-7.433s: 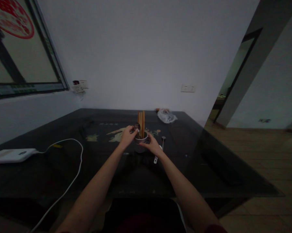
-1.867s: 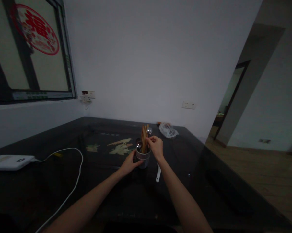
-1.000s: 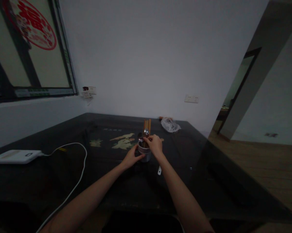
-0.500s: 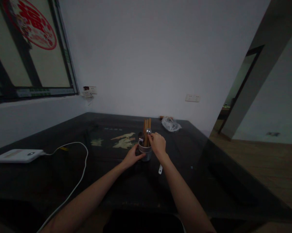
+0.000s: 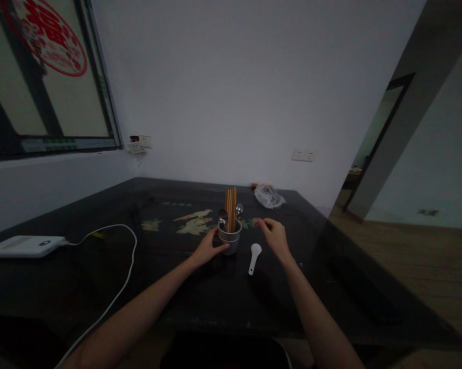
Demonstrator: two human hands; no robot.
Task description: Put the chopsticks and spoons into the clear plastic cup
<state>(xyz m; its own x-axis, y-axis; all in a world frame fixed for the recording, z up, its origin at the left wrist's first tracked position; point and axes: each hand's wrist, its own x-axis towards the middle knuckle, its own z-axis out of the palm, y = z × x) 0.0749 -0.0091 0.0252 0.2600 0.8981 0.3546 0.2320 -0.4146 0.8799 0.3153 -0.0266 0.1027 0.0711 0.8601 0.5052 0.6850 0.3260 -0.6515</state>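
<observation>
A grey cylindrical utensil holder [image 5: 231, 246] stands upright on the dark table. Several wooden chopsticks [image 5: 231, 207] rise from its middle. One metal spoon [image 5: 239, 209] leans at its right side, and more metal spoons [image 5: 222, 216] show at the left. My left hand [image 5: 207, 249] wraps round the holder's left side, thumb at the front. To the right of the holder, my right hand [image 5: 274, 237] hovers apart from it, fingers loosely bent and holding nothing visible. Just below, a white soup spoon [image 5: 254, 258] lies on the table, its handle pointing towards me.
At the left lies a white power bank [image 5: 26, 247], with a white cable [image 5: 133, 256] curving across the table [image 5: 169, 302] towards me. A crumpled clear plastic bag [image 5: 268, 197] sits near the back wall. A dark long object [image 5: 363, 289] rests at the right.
My right hand has let go of the metal spoon, which now stands in the holder, and has moved right. The white soup spoon is now fully visible. My left hand keeps its hold.
</observation>
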